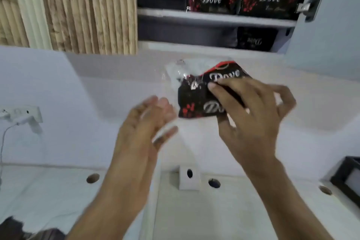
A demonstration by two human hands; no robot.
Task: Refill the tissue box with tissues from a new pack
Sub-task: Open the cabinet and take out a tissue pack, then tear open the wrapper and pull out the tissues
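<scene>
- white counter (214, 210) across the lower view, round holes along its back edge.
- open cabinet shelves (216, 16) top right, stocked with black and red dove tissue packs (241, 0); one more pack (255, 39) on the shelf below.
- right hand (251, 121) raised above the counter, thumb and fingers clamped on a dove tissue pack (202, 91), clear wrapper end crumpled at its upper left.
- left hand (148, 128) blurred, just beside the pack, not clearly touching it, fingers extended and slightly apart.
- dark-framed box (348, 179), partly cut off at the right edge; cannot tell what it is.
- white plug and cable (25, 121) in a wall socket, far left.
</scene>
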